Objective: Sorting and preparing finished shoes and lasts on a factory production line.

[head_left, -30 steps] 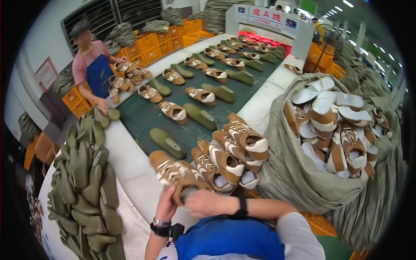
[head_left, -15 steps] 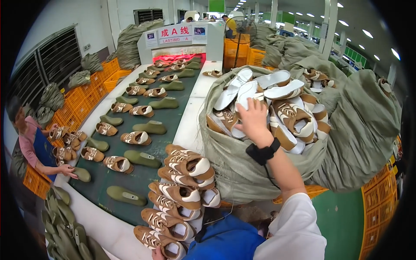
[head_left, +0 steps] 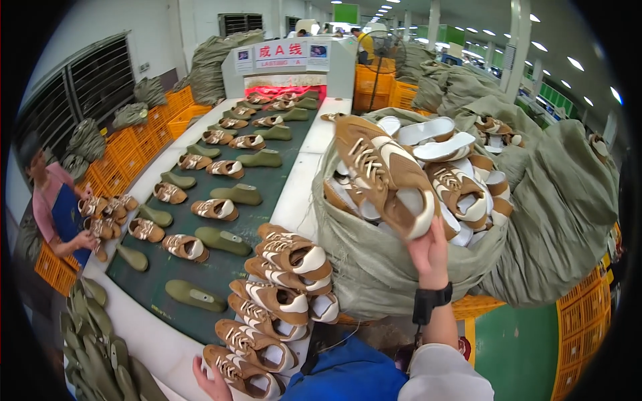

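My right hand (head_left: 428,252) is raised and grips a brown and cream laced shoe upper (head_left: 382,172) by its heel end, holding it over a big grey-green sack (head_left: 374,267) full of similar shoe uppers. My left hand (head_left: 212,382) is low at the bottom edge. It rests against the nearest shoe upper (head_left: 242,371) of a stacked row of shoe uppers (head_left: 281,294) on the white edge of the conveyor table. A black band sits on my right wrist.
A dark green conveyor belt (head_left: 221,267) carries shoe uppers and olive shoe lasts toward a white tunnel machine (head_left: 284,63). A person (head_left: 57,210) stands at the belt's left side holding shoes. Olive lasts pile at lower left. Orange crates and more sacks surround.
My right hand has lifted one shoe upper out of the sack and holds it up. My view has swung further right. My left hand stays by the stacked row.
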`<state>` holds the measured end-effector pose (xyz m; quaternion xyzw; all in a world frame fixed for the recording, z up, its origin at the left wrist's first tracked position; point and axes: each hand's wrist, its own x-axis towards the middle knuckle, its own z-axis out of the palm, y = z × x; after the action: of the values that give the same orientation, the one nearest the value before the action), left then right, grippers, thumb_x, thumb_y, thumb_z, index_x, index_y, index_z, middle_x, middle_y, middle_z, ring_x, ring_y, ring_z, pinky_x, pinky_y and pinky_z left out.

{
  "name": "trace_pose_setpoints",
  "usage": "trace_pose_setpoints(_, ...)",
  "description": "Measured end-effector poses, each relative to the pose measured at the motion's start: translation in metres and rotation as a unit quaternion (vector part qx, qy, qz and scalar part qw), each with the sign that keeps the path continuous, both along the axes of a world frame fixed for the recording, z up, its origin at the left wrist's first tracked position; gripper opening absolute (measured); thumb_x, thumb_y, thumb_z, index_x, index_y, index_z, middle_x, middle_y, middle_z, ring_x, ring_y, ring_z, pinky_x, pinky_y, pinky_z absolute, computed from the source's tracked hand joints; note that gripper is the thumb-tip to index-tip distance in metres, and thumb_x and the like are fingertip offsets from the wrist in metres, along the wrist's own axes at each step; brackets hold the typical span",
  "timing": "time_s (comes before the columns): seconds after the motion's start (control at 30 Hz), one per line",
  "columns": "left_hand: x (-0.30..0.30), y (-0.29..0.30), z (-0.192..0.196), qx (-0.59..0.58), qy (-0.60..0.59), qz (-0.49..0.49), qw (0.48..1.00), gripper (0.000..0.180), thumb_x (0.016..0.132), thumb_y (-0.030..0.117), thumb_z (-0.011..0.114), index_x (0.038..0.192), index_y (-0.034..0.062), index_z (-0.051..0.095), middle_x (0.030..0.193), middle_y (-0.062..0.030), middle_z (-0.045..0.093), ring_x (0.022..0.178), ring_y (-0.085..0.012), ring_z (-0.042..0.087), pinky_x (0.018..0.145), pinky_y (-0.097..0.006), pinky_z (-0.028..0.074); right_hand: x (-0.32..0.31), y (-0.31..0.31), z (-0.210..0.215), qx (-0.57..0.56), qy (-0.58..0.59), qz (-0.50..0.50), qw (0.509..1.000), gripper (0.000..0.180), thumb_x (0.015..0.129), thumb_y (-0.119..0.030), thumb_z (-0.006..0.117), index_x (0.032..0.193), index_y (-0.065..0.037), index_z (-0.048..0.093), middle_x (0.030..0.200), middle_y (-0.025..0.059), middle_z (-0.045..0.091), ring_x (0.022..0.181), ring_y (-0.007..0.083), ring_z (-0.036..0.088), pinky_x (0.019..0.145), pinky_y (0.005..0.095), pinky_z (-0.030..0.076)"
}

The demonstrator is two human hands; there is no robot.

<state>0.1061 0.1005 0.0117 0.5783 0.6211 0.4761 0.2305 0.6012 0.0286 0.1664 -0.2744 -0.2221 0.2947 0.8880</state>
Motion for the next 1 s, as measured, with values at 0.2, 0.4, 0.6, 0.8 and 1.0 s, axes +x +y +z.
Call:
trace_pose_setpoints(0.2,0.118,0.007,0.132,0.223,0.100,-0.302,0.921,0.041,0.070,0.009,0.068,0.107,-0.0016,0.054,0.109,-0.0168,0.054,0.096,-0.0303,0.054,0.083,-0.036,0.045,-0.112,0.026,-0.039,0.020,0.173,0.326,0.929,0.053,0.092,-0.037,0.037,0.136,-0.008,0.031,0.141,0.0144,0.031,0.129,0.0318,0.030,0.107,0.0498,0.023)
trace_pose_setpoints(0.4,0.136,-0.016,0.135,0.138,0.087,-0.271,0.949,0.035,0.073,0.018,0.070,0.099,-0.0005,0.058,0.089,-0.0158,0.058,0.077,-0.0315,0.058,0.068,-0.035,0.049,-0.217,0.050,-0.083,-0.075,0.092,0.553,0.825,0.058,0.087,-0.013,0.054,0.137,-0.013,0.025,0.133,0.0069,0.038,0.122,0.0219,0.039,0.102,0.0418,0.033)
trace_pose_setpoints(0.6,0.060,0.004,0.100,0.114,0.303,-0.186,0.928,0.023,0.070,0.016,0.067,0.088,0.0054,0.058,0.073,-0.0116,0.059,0.075,-0.0299,0.057,0.066,-0.038,0.044,-0.236,0.078,-0.111,-0.274,-0.131,0.591,0.747,0.051,0.087,-0.011,0.057,0.132,-0.011,0.033,0.123,0.0064,0.045,0.109,0.0135,0.047,0.090,0.0272,0.042)
trace_pose_setpoints(0.8,-0.019,0.073,0.045,-0.012,0.381,-0.141,0.913,0.019,0.072,0.015,0.066,0.088,0.0080,0.059,0.069,-0.0117,0.060,0.072,-0.0292,0.060,0.068,-0.040,0.045,-0.205,0.088,-0.106,-0.310,-0.133,0.566,0.752,0.026,0.088,-0.010,0.055,0.113,-0.002,0.051,0.096,0.0086,0.062,0.085,0.0152,0.061,0.076,0.0257,0.050)
trace_pose_setpoints(1.0,-0.047,0.175,-0.014,-0.107,0.385,-0.070,0.914,0.020,0.073,0.015,0.063,0.092,0.0090,0.060,0.076,-0.0144,0.064,0.076,-0.0301,0.063,0.069,-0.044,0.046,-0.173,0.072,-0.092,-0.320,-0.270,0.537,0.732,0.022,0.088,-0.008,0.055,0.107,0.002,0.055,0.092,0.0072,0.063,0.085,0.0119,0.060,0.077,0.0239,0.048)
